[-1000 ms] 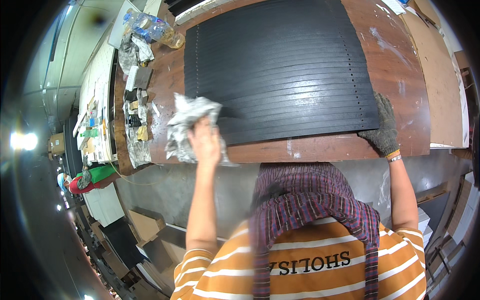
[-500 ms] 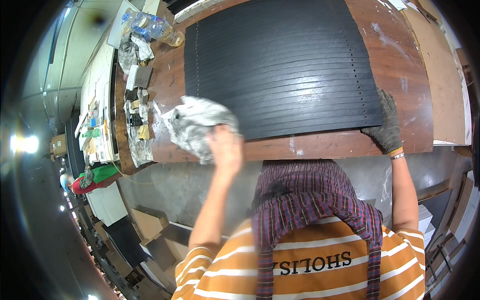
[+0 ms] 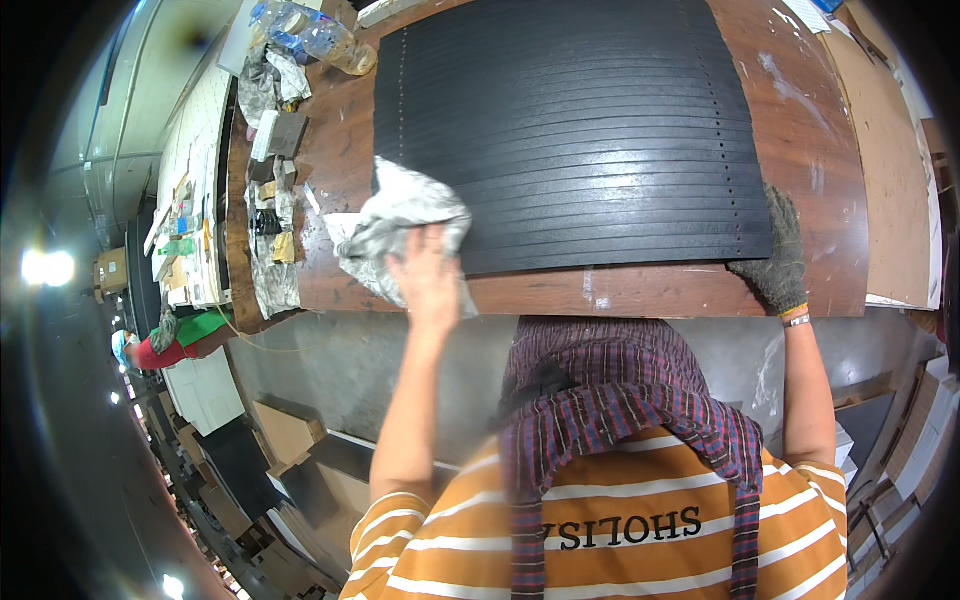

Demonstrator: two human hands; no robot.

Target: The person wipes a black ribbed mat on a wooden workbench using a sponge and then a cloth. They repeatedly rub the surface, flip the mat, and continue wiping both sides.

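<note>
Many narrow black slats (image 3: 560, 130) lie side by side on the brown tabletop, forming one wide dark sheet with a row of small holes near each end. My bare left hand (image 3: 430, 275) holds a crumpled white-and-grey rag (image 3: 405, 205), its fingers pressed over the cloth at the near left corner of the slats. The rag covers that corner. At the near right corner, my right hand (image 3: 782, 255), in a dark knitted glove, rests against the slat ends, fingers stretched along the side and thumb apart by the front edge.
Plastic bottles (image 3: 315, 38) lie at the far left of the brown table (image 3: 530, 295). Below them are crumpled cloths (image 3: 270, 80) and small blocks (image 3: 280, 135). A light board (image 3: 885, 170) borders the right side. Another person (image 3: 175, 340) stands at the left beside a cluttered bench.
My left hand and the rag have shifted slightly to the left and the rag has changed its folds. The whole view has moved a little; my right hand stays at the corner.
</note>
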